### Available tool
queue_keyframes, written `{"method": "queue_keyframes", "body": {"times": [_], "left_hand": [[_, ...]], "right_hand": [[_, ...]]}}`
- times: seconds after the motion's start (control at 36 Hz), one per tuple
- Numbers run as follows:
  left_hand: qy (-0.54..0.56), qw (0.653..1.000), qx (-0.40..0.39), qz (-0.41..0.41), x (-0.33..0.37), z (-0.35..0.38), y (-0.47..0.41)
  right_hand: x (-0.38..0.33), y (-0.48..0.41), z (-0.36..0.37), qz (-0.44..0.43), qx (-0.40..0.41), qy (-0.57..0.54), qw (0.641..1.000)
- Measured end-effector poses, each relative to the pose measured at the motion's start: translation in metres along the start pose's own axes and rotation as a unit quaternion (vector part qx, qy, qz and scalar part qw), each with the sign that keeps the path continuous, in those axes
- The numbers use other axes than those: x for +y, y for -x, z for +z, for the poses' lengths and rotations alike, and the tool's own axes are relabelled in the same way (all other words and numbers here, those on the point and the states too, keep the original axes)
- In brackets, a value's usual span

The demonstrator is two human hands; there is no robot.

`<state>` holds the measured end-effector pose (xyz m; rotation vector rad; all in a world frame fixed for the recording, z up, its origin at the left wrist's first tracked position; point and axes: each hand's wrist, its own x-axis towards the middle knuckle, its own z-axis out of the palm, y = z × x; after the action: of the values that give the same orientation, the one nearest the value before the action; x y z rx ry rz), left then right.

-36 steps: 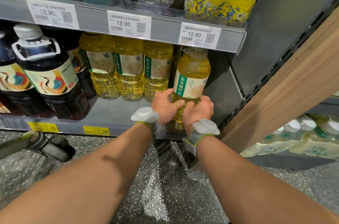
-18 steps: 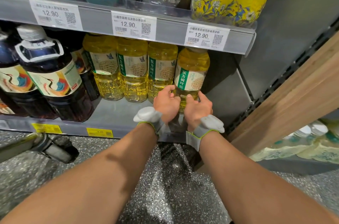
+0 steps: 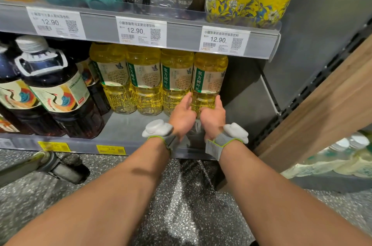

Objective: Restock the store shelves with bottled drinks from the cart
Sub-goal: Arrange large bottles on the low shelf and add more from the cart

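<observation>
On the grey metal shelf (image 3: 124,127), left hand (image 3: 184,115) and right hand (image 3: 213,118) lay straight fingers (image 3: 187,99) against a ribbed plastic bottle (image 3: 209,76).

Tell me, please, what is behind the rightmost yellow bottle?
Only the shelf's dark back wall shows beside the bottle. The bottle itself covers whatever stands directly behind it.

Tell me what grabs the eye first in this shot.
Four yellow tea bottles stand in a row on the lower shelf, under the 12.90 price tags. The left hand and right hand rest against the base of the rightmost bottle. Big dark bottles with crane labels fill the shelf's left.
</observation>
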<state>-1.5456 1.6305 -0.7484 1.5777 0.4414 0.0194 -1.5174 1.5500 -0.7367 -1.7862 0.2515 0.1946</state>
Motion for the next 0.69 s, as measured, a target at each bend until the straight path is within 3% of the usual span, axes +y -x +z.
{"method": "queue_keyframes", "body": {"times": [0.25, 0.69], "left_hand": [[-0.026, 0.999, -0.016, -0.009, -0.001, -0.004, -0.010], [-0.043, 0.999, -0.017, -0.006, 0.019, -0.007, 0.009]], "right_hand": [[0.000, -0.003, 0.003, 0.007, -0.025, 0.061, 0.998], [-0.006, -0.003, -0.009, 0.041, -0.083, 0.033, 0.995]]}}
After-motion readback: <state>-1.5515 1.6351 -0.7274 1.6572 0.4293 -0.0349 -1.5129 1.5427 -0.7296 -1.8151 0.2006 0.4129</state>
